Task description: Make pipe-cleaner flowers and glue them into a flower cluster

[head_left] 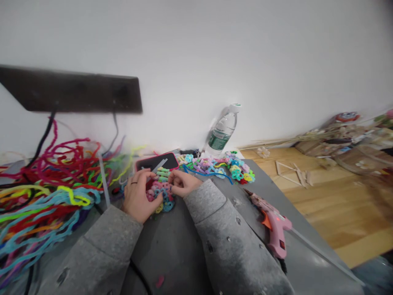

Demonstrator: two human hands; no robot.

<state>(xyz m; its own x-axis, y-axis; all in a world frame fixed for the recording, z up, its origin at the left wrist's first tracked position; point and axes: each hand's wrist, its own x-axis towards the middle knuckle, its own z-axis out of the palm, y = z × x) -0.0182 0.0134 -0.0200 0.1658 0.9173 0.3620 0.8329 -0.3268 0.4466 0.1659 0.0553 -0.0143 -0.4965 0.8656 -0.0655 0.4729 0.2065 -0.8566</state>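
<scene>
A cluster of small pastel pipe-cleaner flowers (166, 196), pink, blue and yellow with green-white loops at its top, lies on the grey table between my hands. My left hand (137, 198) curves around the cluster's left side, thumb and index finger against it. At the right edge, my right hand (183, 183) is closed in a pinch on the piece; its fingertips are partly hidden. Just behind, a phone with a pink rim (172, 160) lies with translucent glue sticks (160, 164) on it. More finished pipe-cleaner flowers (211, 166) lie to the right.
A pink hot glue gun (273, 227) with a glue stick in its rear lies at the right. Loose pipe cleaners (46, 217) pile up on the left. A water bottle (222, 130) leans by the wall. Black cables (139, 274) cross the table. Wooden sticks (290, 174) lie on the neighbouring wooden surface.
</scene>
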